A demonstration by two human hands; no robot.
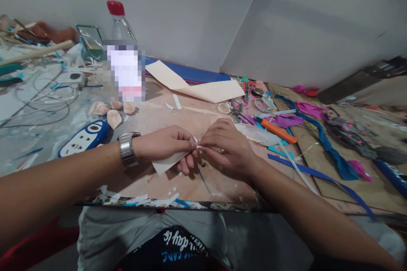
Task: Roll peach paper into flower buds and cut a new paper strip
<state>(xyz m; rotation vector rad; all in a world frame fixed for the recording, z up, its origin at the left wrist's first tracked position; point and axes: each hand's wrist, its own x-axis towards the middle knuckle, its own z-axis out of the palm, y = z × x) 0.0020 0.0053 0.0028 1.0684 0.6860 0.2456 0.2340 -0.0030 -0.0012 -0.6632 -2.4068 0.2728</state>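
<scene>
My left hand, with a metal watch on its wrist, is closed on a cream paper strip. The strip slants down to the left beneath the palm. My right hand pinches the strip's other end, thumb and finger meeting my left fingertips above the table. The exact spot between the fingertips is too small to make out. Behind my hands lies a longer folded cream strip. Several petal-shaped cream pieces rest to the left of my left hand.
A red-capped bottle stands at the back. To the left are a blue-and-white power strip and tangled cables. On the right lie an orange-handled cutter, pliers, a blue ribbon and magenta scraps.
</scene>
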